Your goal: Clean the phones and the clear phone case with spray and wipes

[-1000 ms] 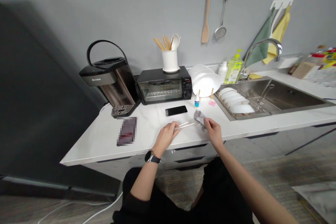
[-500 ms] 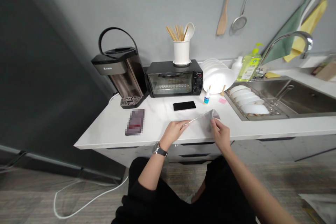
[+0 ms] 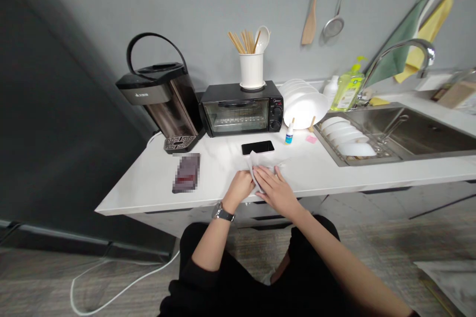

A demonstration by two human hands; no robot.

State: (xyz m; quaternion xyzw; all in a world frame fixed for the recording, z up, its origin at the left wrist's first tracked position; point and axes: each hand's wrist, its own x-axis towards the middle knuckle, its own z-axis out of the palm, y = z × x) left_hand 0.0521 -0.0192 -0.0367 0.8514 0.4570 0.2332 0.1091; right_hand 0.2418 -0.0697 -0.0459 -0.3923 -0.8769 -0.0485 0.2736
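My left hand (image 3: 240, 189), with a dark watch (image 3: 222, 212) at the wrist, is closed near the counter's front edge. Whatever sits in its fingers is mostly hidden behind the cloth and knuckles. A thin light grey cloth (image 3: 253, 159) stands up between both hands. My right hand (image 3: 275, 189) holds the cloth, its fingers laid together over it and pressed toward my left hand. Just beyond them lies a black phone (image 3: 258, 147). A small white and blue bottle (image 3: 289, 134) stands farther right, beside a pink slip (image 3: 311, 139).
On the left are a blurred purple item (image 3: 187, 173) and a water dispenser (image 3: 163, 94). A toaster oven (image 3: 240, 111) stands behind, carrying a white utensil holder (image 3: 252, 70). White plates (image 3: 307, 109), a soap bottle (image 3: 348, 90) and a sink (image 3: 427, 131) with bowls (image 3: 355, 148) are to the right.
My right hand has moved left with the cloth, up against my left hand. Before, the hands were apart, with a thin clear-looking item stretching between them; my left fingers are now more curled.
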